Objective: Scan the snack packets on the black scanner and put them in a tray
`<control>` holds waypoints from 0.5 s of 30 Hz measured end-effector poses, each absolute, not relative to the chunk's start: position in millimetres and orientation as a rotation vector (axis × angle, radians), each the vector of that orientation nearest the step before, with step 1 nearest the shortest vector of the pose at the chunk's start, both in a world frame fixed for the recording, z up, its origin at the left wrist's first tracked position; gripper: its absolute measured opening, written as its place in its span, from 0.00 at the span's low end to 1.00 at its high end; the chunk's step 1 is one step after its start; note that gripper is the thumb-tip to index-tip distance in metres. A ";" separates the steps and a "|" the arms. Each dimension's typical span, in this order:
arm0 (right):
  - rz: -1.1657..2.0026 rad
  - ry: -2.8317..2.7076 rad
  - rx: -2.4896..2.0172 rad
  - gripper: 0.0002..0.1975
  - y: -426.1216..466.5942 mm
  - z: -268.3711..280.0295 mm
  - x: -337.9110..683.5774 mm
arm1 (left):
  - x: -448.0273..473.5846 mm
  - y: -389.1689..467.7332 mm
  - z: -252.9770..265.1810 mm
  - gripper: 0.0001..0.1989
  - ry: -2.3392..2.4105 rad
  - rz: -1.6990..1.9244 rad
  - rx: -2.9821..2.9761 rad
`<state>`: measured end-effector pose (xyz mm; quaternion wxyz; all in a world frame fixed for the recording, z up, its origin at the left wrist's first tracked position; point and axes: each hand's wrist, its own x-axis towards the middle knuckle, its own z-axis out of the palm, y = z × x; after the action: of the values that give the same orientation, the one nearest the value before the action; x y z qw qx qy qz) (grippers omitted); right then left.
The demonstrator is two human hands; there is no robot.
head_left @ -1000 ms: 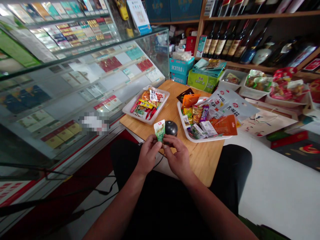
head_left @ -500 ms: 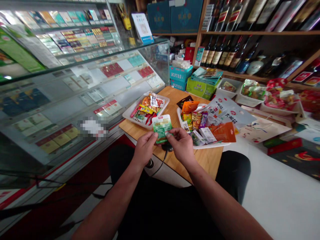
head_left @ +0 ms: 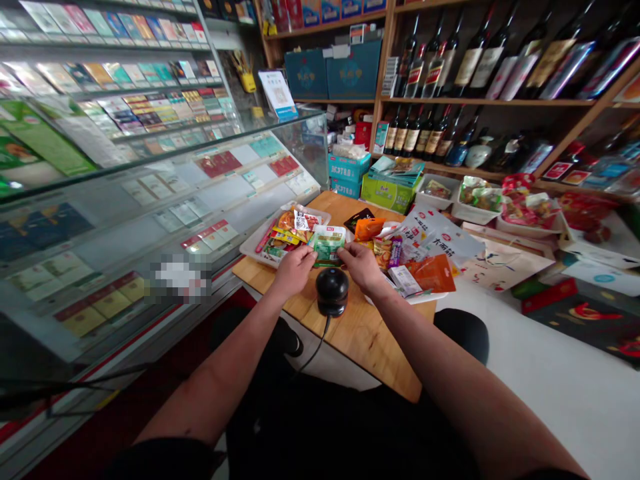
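1. Green packet (head_left: 329, 245) was held up over the middle of the worktop (head_left: 385, 350), printed face toward the wearer, between two white trays.
2. Left hand (head_left: 294, 271): grip closed to a pinch, thumb and fingers on the packet's left edge.
3. Right hand (head_left: 363, 268): grip likewise pinched on the packet's right edge. Packet spread flat between both.
4. Black domed device (head_left: 332, 291) stood just below the packet, near the worktop's front edge; its cable (head_left: 320, 343) ran down over that edge.
5. Left tray (head_left: 256, 256), filled with mixed snack packets, sat along the worktop's left edge, by the left corner.
6. Right tray (head_left: 431, 297) sat at the right edge, partly hidden by the right forearm. Orange pouch (head_left: 433, 273) lay in it, silver-grey pouches (head_left: 453, 247) at its far side.
7. Glass display case (head_left: 220, 175) stood beyond the worktop's left edge.
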<state>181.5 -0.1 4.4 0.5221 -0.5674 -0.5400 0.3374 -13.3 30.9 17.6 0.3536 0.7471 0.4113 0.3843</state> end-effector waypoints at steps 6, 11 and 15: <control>0.756 -1.310 -1.413 0.15 15.9 -4.8 195.4 | -9.6 45.5 14.2 0.13 1.101 0.918 2.153; 0.610 -1.429 -1.543 0.14 21.2 -7.8 201.1 | -6.5 57.4 5.7 0.13 1.170 0.896 2.229; 0.525 -1.513 -1.667 0.13 24.3 -11.3 202.3 | -5.9 68.0 -5.2 0.13 1.162 0.863 2.320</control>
<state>202.3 24.3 -11.3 0.4031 -0.6598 -0.5991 0.2078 -5.9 68.0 -5.2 0.2023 0.8309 0.4161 0.3091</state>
